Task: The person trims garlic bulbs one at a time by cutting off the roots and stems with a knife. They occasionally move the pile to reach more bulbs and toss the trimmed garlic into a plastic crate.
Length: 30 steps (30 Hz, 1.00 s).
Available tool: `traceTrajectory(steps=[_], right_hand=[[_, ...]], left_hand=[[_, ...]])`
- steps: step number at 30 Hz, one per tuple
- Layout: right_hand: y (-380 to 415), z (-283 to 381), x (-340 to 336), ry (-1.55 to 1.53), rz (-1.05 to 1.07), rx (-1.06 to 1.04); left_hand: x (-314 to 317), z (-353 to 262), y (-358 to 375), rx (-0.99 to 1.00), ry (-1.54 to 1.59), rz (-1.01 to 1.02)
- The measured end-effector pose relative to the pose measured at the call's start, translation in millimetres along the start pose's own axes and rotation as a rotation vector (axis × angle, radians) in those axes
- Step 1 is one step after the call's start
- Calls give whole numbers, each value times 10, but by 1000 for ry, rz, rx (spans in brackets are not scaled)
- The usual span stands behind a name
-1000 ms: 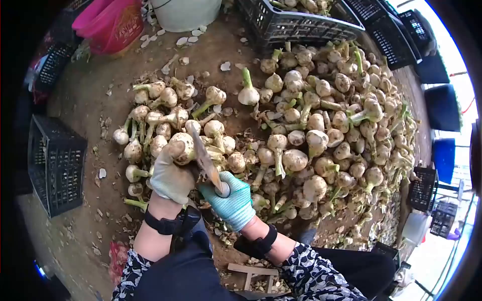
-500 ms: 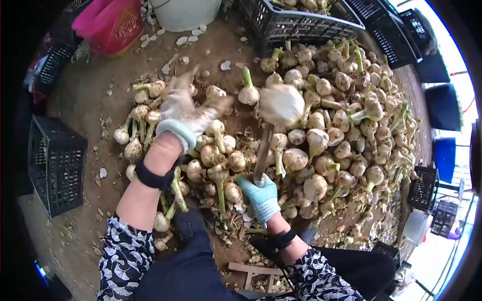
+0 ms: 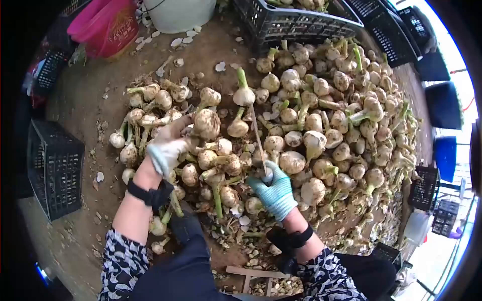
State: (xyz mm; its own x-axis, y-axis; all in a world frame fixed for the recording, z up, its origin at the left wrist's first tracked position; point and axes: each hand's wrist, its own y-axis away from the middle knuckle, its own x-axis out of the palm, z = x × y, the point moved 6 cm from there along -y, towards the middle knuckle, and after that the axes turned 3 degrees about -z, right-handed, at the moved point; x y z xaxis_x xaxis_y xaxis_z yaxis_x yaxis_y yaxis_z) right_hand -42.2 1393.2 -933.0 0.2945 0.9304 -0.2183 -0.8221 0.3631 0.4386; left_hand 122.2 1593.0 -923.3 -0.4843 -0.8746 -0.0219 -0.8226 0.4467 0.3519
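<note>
My left hand (image 3: 170,140), in a soiled white glove with a pale green cuff, is closed round a round bulb (image 3: 206,124) with brown roots facing up. My right hand (image 3: 272,190), in a green and white glove, grips a knife (image 3: 259,138) whose long thin blade points up and away. Beyond the blade's tip lies a white bulb with a green stem (image 3: 244,95). A large heap of bulbs (image 3: 315,143) spreads to the right, and a smaller group (image 3: 143,120) lies left of my left hand.
Black crates stand at the back (image 3: 301,27) and on the left (image 3: 56,168). A pink bucket (image 3: 108,30) and a white bucket (image 3: 179,15) are at the back left. A small wooden frame (image 3: 257,272) lies between my legs, among peelings.
The left hand was open and blurred over the bulbs; now it holds a bulb. The large pale bulb that was blurred above the blade is gone from there. The blade now shows more fully.
</note>
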Motion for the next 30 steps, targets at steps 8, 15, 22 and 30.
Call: traceTrajectory(steps=[8, 15, 22, 30], right_hand=[[120, 997, 130, 651, 53, -537], [242, 1068, 332, 864, 272, -623], [216, 1133, 343, 934, 280, -575], [163, 1036, 298, 885, 210, -647]], left_hand=[[395, 112, 653, -68, 522, 88], [349, 156, 710, -31, 30, 106], [351, 28, 716, 218, -274, -29], [364, -21, 873, 305, 68, 13]])
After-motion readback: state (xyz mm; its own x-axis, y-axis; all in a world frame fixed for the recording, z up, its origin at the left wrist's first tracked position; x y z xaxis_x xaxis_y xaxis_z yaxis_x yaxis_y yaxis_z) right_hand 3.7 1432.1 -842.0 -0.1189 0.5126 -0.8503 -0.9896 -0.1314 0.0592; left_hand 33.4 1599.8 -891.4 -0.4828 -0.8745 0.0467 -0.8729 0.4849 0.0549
